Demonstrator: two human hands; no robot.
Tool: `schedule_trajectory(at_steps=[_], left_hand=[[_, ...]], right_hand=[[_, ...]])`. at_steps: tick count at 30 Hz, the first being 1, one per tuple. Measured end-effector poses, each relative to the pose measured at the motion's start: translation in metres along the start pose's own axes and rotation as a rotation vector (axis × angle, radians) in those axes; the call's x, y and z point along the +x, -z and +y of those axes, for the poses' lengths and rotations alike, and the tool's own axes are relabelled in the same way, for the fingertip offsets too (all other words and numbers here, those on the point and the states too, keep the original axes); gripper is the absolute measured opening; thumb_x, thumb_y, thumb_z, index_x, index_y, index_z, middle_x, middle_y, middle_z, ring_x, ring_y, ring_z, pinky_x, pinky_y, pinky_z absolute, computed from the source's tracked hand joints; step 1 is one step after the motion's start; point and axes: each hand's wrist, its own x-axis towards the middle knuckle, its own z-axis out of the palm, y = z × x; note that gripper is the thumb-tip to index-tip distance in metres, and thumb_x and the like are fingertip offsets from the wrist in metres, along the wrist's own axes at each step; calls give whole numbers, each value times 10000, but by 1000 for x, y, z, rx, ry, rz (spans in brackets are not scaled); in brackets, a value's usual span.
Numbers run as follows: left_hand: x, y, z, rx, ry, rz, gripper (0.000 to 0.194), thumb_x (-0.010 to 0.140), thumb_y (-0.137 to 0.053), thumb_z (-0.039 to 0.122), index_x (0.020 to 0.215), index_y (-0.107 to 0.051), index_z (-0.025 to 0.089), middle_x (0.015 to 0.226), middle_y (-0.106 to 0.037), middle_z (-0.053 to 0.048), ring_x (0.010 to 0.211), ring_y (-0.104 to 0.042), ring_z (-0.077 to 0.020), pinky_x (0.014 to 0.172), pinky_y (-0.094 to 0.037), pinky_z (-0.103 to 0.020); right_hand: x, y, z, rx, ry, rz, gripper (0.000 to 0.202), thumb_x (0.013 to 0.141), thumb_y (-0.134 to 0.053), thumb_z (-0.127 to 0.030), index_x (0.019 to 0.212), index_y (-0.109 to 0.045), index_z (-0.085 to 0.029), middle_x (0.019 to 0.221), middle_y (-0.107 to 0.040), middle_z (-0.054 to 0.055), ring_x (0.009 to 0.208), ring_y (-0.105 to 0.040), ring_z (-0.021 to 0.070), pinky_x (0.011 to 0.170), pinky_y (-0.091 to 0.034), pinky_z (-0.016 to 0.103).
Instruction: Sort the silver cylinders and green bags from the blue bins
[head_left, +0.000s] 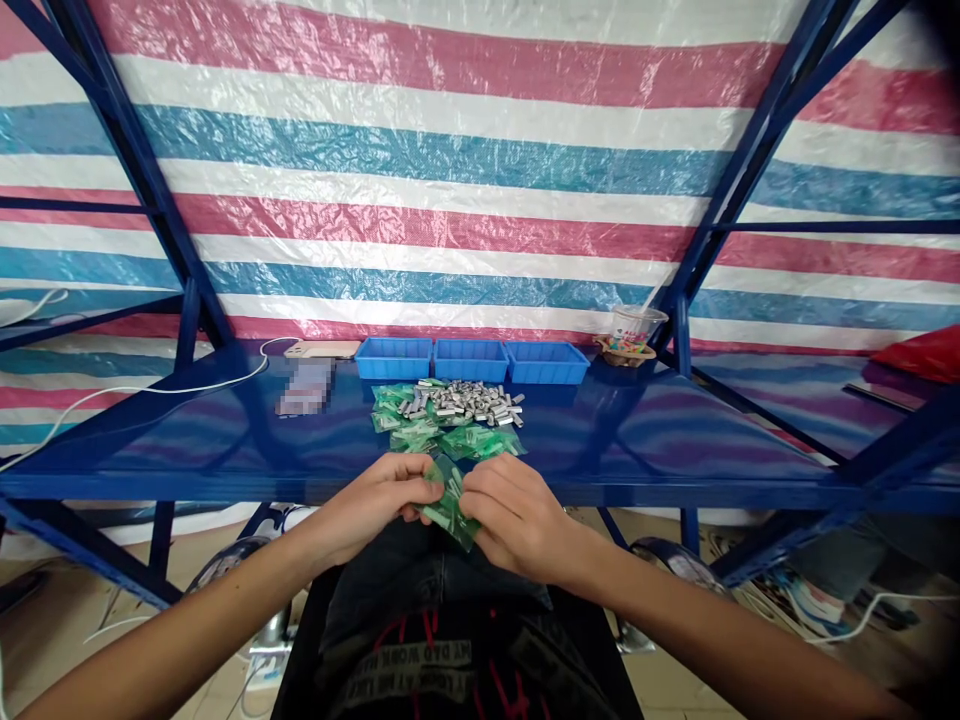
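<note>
Between my two hands, just over the table's front edge, is a small green plastic bag point(451, 508) with pale slim pieces inside. My left hand point(397, 492) pinches its left side, thumb on top. The fingers of my right hand point(517, 512) are closed on its right side. Beyond the hands lie more green bags point(480, 440) with similar contents, some near my left fingers. A heap of short silvery metal pieces point(480, 400) spreads on the table behind these bags.
Three blue bins point(470, 360) stand in a row behind the heap. A white cable point(150, 390) crosses the blue table point(600, 440) at left, near a phone-like slab point(322, 349). A plastic cup point(636, 325) stands in a basket at right. Blue metal posts point(679, 330) rise at both sides.
</note>
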Motion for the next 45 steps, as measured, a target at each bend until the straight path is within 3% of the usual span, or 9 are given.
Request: schedule_trajectory(at_steps=[2,6,11,16,18,22,27,35,45], left_hand=[[9,17,10,-36,-67,152,185,691,-671,287,730,-573,136,660,-530,18,566,-462,-68,517,-339,-178],[47,72,44,171,-402,675,205,684,-611,346,737,-546,159,710,-540,8,591,-495,-92,523,-376,-194],[103,120,82,357,-334,787,238,718,-571,367,800,-561,143,779,-601,-69,716,-588,-200,605,-447,-291],[119,112,83,720,-383,933,516,715,-622,410,1106,-548,83,1269,-475,-225,1226,-375,-416,930,-357,-501],[110,96,73,1115,-447,858,528,784,-551,442,1177,-529,91,1323,-429,-216,1257,-324,-411,975,-309,-528],[75,40,41,1569,-538,260,470,887,-385,527,1101,-601,168,1094,-598,-109,1060,-504,-293,901,-402,-437],[45,-19,5,1718,-628,196,453,814,-556,530,1049,-606,145,966,-632,-93,957,-564,-279,803,-447,-390],[46,-4,-6,1573,-691,277,241,947,-383,226,974,-621,194,868,-666,-31,825,-640,-178,679,-467,-276],[48,0,-21,1386,-707,208,245,896,-493,340,1069,-573,187,1050,-622,-86,969,-598,-229,805,-496,-356]], right_hand=[[-1,0,3,-7,-37,102,194,799,-547,-55,672,-478,-185,713,-583,41,688,-488,153,598,-388,299],[-3,0,10,-20,-126,157,252,802,-601,-85,656,-428,-194,703,-562,39,676,-496,147,600,-402,298],[-5,-6,12,28,-157,81,168,817,-579,-79,737,-472,-180,756,-581,59,732,-536,166,627,-426,299],[-6,-3,16,34,-185,75,213,827,-598,-124,698,-444,-193,686,-538,27,669,-491,147,594,-389,286],[-6,0,19,22,-219,97,273,835,-611,-169,655,-409,-204,628,-487,1,617,-448,134,562,-355,279],[-7,0,26,-19,-239,131,384,846,-605,-199,586,-323,-218,559,-391,-29,551,-368,122,526,-295,281],[-14,-7,37,-41,-260,47,319,871,-558,-210,612,-373,-217,595,-461,-4,600,-428,145,572,-343,290],[-25,-19,55,-1,-404,-193,136,894,-524,-319,880,-539,-185,833,-584,65,808,-528,203,725,-435,332],[-26,-20,55,-7,-369,-292,199,882,-546,-373,863,-577,-177,845,-574,62,842,-507,206,741,-409,344]])
